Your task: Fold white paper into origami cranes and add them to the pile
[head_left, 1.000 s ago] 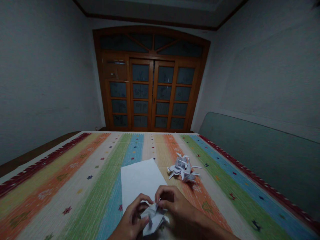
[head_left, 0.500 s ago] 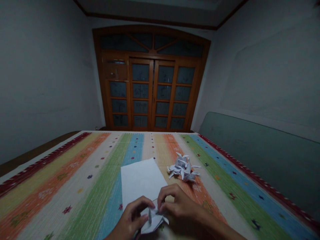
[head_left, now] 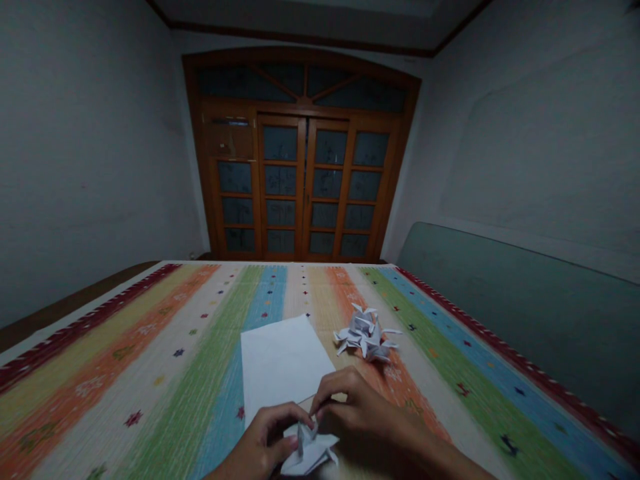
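Note:
Both of my hands work low at the near edge of the view. My left hand [head_left: 265, 443] and my right hand [head_left: 360, 407] pinch a folded white origami paper [head_left: 310, 453] between them, with a narrow point standing up from it. My right fingertips meet its top. Part of it is hidden by my fingers. A flat white paper sheet [head_left: 285, 363] lies just beyond my hands, its near edge under my fingers. To the right of that sheet sits a pile of folded paper figures [head_left: 367, 337], spiky and white, apart from both hands.
The paper lies on a rainbow-striped cloth [head_left: 165, 393] with red borders, covering a wide surface. A grey-green padded panel [head_left: 520, 320] stands along its right side. Wooden glazed double doors [head_left: 300, 187] close the far wall.
The folded paper has shifted slightly toward me, and my fingers have shifted their grip on it. The flat sheet and the pile of figures have not moved.

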A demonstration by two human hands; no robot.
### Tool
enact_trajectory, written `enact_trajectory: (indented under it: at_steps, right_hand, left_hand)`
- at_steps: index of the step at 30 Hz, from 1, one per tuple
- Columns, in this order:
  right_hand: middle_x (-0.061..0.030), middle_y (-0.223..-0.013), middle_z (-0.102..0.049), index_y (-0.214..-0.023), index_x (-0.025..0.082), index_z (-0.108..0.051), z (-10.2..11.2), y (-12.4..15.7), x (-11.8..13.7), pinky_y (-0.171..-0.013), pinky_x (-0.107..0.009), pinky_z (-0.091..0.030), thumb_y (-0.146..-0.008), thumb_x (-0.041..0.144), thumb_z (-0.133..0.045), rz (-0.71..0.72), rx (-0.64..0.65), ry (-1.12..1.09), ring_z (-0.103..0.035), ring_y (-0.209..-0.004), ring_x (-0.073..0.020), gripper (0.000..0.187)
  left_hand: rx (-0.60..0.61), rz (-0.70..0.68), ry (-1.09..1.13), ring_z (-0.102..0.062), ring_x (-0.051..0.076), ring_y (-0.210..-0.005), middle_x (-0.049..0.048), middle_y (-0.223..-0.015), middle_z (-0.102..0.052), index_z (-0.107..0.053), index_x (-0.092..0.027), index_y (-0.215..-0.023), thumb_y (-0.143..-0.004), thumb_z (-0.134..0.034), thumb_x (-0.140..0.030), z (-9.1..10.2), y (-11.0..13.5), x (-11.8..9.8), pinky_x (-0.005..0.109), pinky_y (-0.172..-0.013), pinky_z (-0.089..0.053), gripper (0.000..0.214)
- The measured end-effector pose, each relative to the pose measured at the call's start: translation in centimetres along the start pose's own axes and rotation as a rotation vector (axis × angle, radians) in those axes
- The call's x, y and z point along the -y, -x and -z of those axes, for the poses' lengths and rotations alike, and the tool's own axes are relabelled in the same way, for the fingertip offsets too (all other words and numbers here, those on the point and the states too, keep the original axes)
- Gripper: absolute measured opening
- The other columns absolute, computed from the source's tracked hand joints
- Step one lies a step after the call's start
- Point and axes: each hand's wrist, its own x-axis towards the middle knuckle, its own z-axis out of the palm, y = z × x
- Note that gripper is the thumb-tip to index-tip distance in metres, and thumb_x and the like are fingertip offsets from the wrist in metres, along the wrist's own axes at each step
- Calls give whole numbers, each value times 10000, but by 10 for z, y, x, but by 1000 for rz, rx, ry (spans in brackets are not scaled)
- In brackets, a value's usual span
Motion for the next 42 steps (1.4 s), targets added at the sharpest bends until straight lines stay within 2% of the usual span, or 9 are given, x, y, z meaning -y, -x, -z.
enact_trajectory:
  at_steps: [6,9,13,19,26,30,34,39,42]
  right_hand:
    - [-22,-837,-798,-880,244,-824,-15,5,-11,-847,-306,-508,-818,53,-677,-18,-133,104,-710,-836,-175,249]
    - [-20,-823,-783,-868,223,-811,-24,5,-15,-822,-293,-506,-827,65,-670,25,-166,74,-699,-795,-165,216]
    - [-28,-842,-760,-892,202,-800,-22,3,-12,-789,-289,-509,-794,94,-680,-5,-136,-76,-681,-810,-173,189]
    - [-17,-828,-731,-1008,199,-775,-16,-1,-12,-718,-288,-512,-714,147,-745,-107,-43,-334,-652,-760,-174,300]
    - [-12,-812,-723,-905,209,-790,-26,4,-15,-759,-297,-501,-754,117,-695,-41,-106,-207,-652,-787,-175,200]
    - [-10,-848,-704,-923,220,-781,-30,7,-16,-803,-310,-480,-756,89,-682,-38,-162,-119,-632,-832,-178,234]
    - [17,-822,-659,-959,199,-724,-31,4,-10,-713,-272,-456,-656,50,-742,-128,-221,-174,-596,-782,-163,338]
    - [15,-713,-667,-718,177,-719,-29,0,-2,-679,-261,-448,-688,51,-730,-278,-231,-177,-595,-715,-153,130]
    - [-4,-705,-718,-698,183,-775,-27,-2,-1,-700,-274,-476,-716,70,-726,-311,-221,-169,-637,-716,-168,125]
  left_hand:
    - [14,-33,23,-573,243,-882,42,-928,-658,-716,-222,-989,-780,-730,-729,-1,0,1,329,-799,-401,548]
    - [15,-50,47,-573,241,-884,39,-943,-649,-693,-223,-984,-781,-742,-715,-1,-1,3,337,-805,-399,534]
    - [-16,-66,86,-561,218,-833,26,-892,-635,-688,-214,-959,-772,-769,-689,-2,-4,0,310,-762,-393,517]
    - [-32,-87,81,-537,191,-749,17,-830,-628,-717,-211,-929,-748,-781,-700,-3,-5,-11,288,-716,-389,526]
    - [-24,-74,144,-566,203,-801,33,-882,-639,-673,-210,-952,-768,-822,-579,-4,-3,-2,282,-697,-398,439]
    - [-26,-46,187,-557,175,-749,17,-869,-619,-637,-217,-986,-724,-836,-644,-3,-3,3,252,-641,-382,539]
    - [-17,-20,188,-521,136,-666,7,-830,-633,-601,-215,-977,-727,-832,-655,-4,-3,3,233,-602,-344,556]
    - [-81,-30,142,-517,129,-626,1,-792,-641,-573,-218,-983,-761,-804,-649,-6,-4,1,232,-580,-323,537]
    - [-140,-20,93,-538,141,-636,3,-804,-649,-576,-223,-985,-795,-777,-633,-7,-3,-2,237,-581,-338,495]
